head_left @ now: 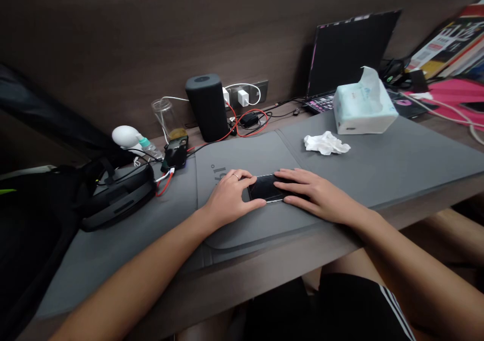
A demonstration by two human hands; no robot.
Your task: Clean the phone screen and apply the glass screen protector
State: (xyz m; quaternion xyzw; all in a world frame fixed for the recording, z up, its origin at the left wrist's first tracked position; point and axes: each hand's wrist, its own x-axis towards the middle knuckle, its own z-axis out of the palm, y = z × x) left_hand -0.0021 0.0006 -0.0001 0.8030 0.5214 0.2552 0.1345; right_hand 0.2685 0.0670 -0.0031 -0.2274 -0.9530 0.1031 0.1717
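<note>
A dark-screened smartphone (pixel 266 188) lies face up and sideways on the grey desk mat, between my two hands. My left hand (pixel 231 196) is closed around its left end, with fingertips by the upper edge and the thumb at the lower edge. A ring shows on one finger. My right hand (pixel 319 192) covers the phone's right end, thumb along the lower edge and fingers reaching over the screen and the top edge. The right end of the phone is hidden under that hand.
Behind lie a crumpled tissue (pixel 327 143), a tissue pack (pixel 365 108) and an open laptop (pixel 351 54). A black speaker (pixel 207 108), a glass jar (pixel 166 117), a second phone (pixel 176 153), cables and a black headset (pixel 119 200) stand at left. Books (pixel 449 44) are far right.
</note>
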